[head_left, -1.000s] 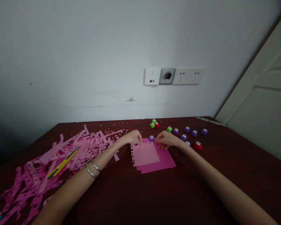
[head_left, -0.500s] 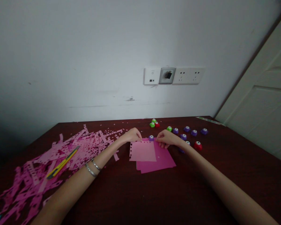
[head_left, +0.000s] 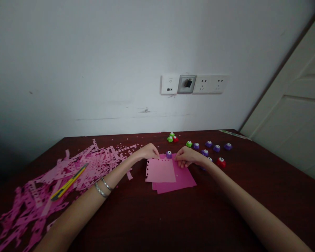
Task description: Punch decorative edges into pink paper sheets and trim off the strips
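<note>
A light pink sheet of paper [head_left: 161, 171] has punched holes along its left and top edges. My left hand [head_left: 150, 151] is closed in a pinch at its upper left edge. Beneath it lie darker pink sheets [head_left: 185, 180], partly covered. My right hand [head_left: 184, 156] is closed by the light sheet's upper right corner, its fingers over the darker paper; what its fingertips pinch is hidden. Between both hands, at the top edge of the papers, sits a purple craft punch [head_left: 169, 154].
Pink paper scraps [head_left: 94, 164] cover the table's left side, with a yellow utility knife [head_left: 69, 182] on top. Several purple punches [head_left: 216, 148] and a red punch [head_left: 221, 162] stand at right. Green punches [head_left: 170, 139] sit near the wall.
The light pink sheet's lower edge has shifted slightly down and right. Both hands stay almost where they were.
</note>
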